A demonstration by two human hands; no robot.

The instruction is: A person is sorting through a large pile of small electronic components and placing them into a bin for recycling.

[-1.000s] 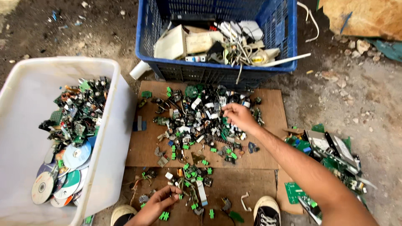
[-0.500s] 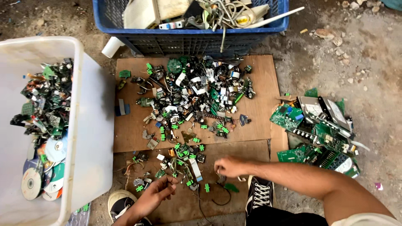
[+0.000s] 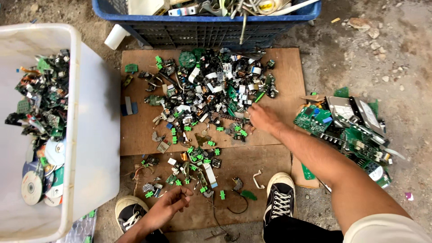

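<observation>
Right hand (image 3: 262,118) pinches into the scrap pile (image 3: 211,96), centre frame; whether it grasps a piece, I cannot tell. Left hand (image 3: 167,204), lower left, loosely curled, apparently empty. Best picked singly, clear of neighbouring bits.

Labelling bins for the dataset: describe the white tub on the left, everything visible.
The white plastic tub is large, rectangular, open-topped, with smooth walls and a rounded rim. It stands on the dirt ground left of the brown board, cut off by the frame edge. Inside lie green circuit board scraps and shiny discs. Neither hand touches it.
</observation>
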